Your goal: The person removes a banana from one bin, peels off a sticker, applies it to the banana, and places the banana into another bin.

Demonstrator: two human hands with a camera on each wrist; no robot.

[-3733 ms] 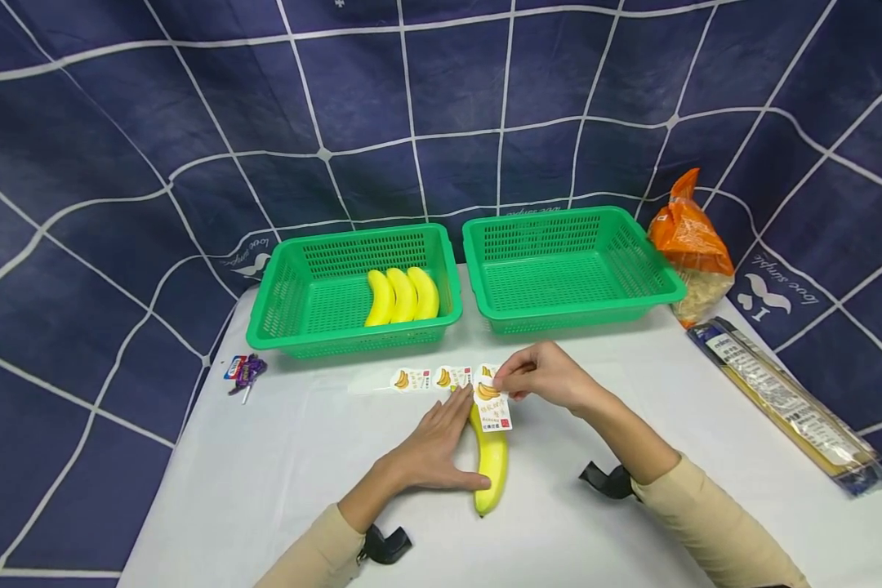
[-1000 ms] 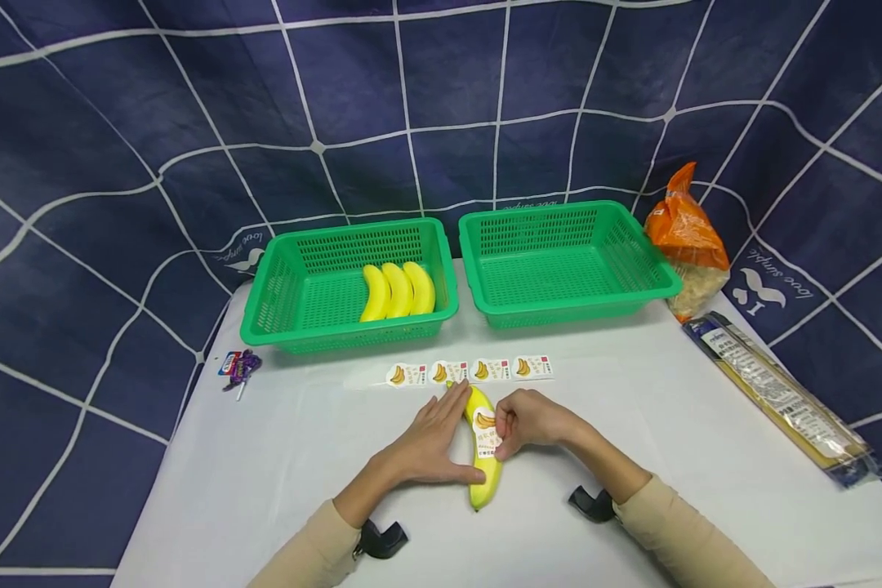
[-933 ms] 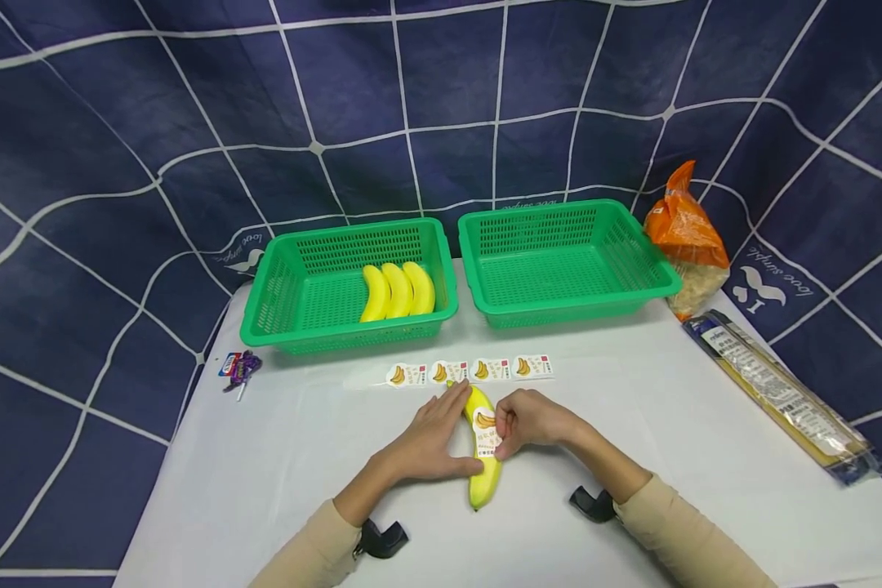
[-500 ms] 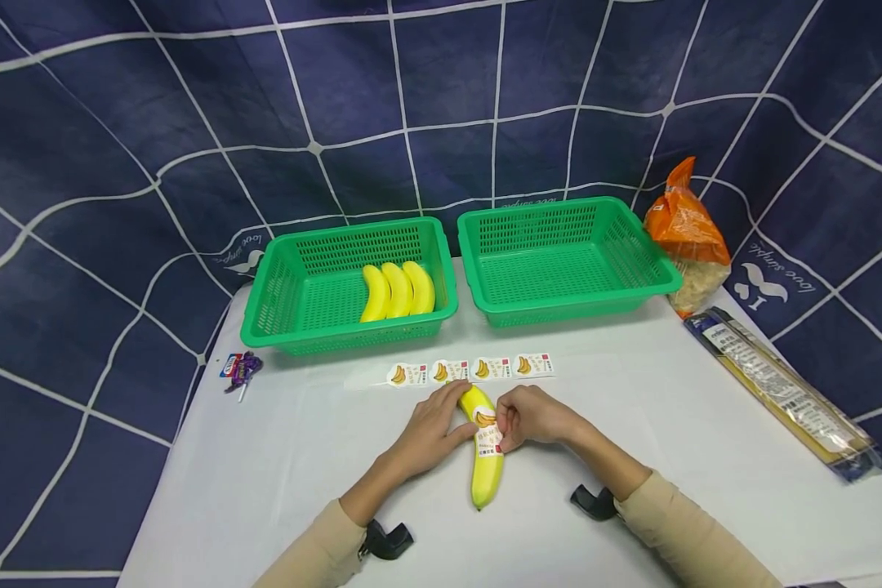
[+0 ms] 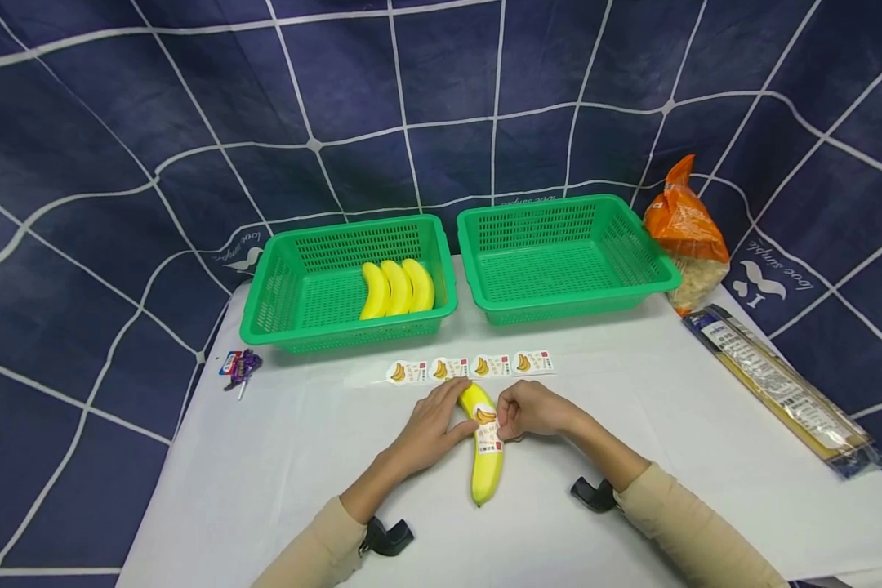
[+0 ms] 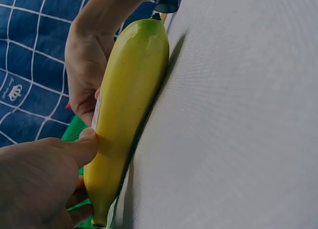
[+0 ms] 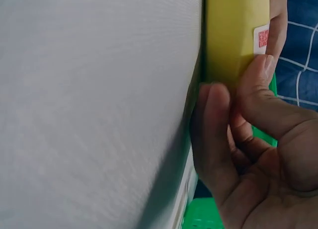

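A yellow banana (image 5: 487, 476) lies on the white table with its tip toward me. A white banana-picture sticker (image 5: 488, 442) sits across its upper side. My left hand (image 5: 428, 426) grips the banana's far part, the thumb reaching over to the sticker and the fingers along the left side and far end. My right hand (image 5: 535, 410) has its fingers curled at the banana's right side. In the right wrist view, its thumb (image 7: 261, 72) presses at the sticker's edge and the index finger (image 7: 217, 107) stands low by the banana's side.
A strip of banana stickers (image 5: 491, 366) lies beyond the banana. Behind it stand a left green basket (image 5: 301, 339) holding three bananas (image 5: 399, 290) and a right green basket (image 5: 566, 309). An orange bag (image 5: 687, 229), a long flat package (image 5: 779, 388) and a purple-wrapped lollipop (image 5: 244, 367) lie at the sides.
The sticker has gone from my right fingers onto the banana. My left thumb has moved from the banana's near part up to the sticker, and my right thumb has slid slightly along the edge.
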